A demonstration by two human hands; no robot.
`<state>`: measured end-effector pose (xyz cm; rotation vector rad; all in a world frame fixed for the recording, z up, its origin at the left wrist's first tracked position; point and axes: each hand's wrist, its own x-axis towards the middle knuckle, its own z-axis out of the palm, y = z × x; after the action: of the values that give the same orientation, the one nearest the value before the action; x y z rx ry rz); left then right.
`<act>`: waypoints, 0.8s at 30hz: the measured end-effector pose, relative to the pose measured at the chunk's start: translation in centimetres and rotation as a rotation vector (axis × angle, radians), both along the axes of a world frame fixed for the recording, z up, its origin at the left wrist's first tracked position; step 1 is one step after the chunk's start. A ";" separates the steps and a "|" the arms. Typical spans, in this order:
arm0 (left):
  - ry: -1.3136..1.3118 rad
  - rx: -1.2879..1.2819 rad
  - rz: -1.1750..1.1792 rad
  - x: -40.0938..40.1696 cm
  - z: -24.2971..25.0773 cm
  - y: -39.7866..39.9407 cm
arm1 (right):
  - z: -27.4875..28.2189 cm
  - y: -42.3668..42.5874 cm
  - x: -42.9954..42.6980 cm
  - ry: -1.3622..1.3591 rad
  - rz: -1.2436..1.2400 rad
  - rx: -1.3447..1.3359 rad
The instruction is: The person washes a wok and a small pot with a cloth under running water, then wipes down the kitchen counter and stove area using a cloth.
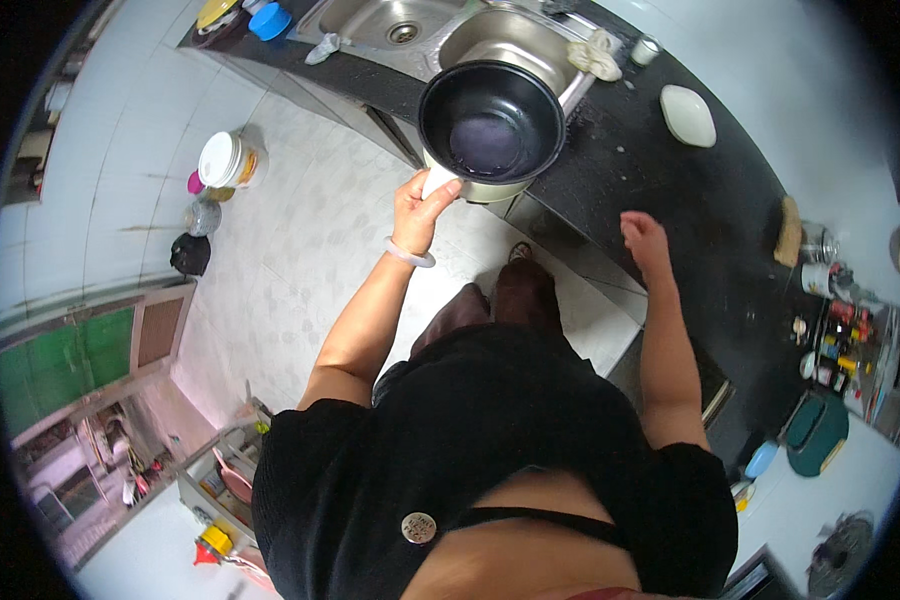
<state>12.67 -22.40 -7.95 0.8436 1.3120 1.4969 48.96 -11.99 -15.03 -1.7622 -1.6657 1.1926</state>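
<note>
My left hand [420,208] is closed round the pale handle of a deep pan [493,124] with a dark inside and a cream outside. The pan is held in the air, over the counter's front edge and the near rim of the right sink basin [529,41]. Its inside looks wet, with a shiny patch on the bottom. A pale bangle [410,253] circles my left wrist. Above the front part of the black counter [712,247], my right hand [643,232] has its fingers curled and holds nothing that I can see.
A cloth [596,56] hangs at the sink's right edge. On the counter stand a glass [645,50], a white dish [688,115] and, at the far right, several bottles [844,337]. White buckets [227,160] stand on the floor by the left wall.
</note>
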 end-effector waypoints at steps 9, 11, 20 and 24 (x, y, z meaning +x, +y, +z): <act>0.208 -0.138 0.087 -1.1 -0.5 3.3 | 4.5 16.8 -12.7 0.232 0.333 0.388; 0.193 -0.133 0.068 -1.1 -0.4 5.1 | 5.6 19.2 -14.9 0.302 0.371 0.351; 0.106 -0.279 0.112 -1.1 0.6 7.8 | -2.1 31.1 -11.5 -0.698 0.271 0.237; 0.160 -0.243 0.074 -2.4 -0.8 9.3 | -3.2 33.3 -10.6 -0.240 0.237 0.206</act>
<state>10.28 -13.09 -8.76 0.7751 1.6217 1.3133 38.38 21.29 -18.22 -1.6668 -2.1037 0.8895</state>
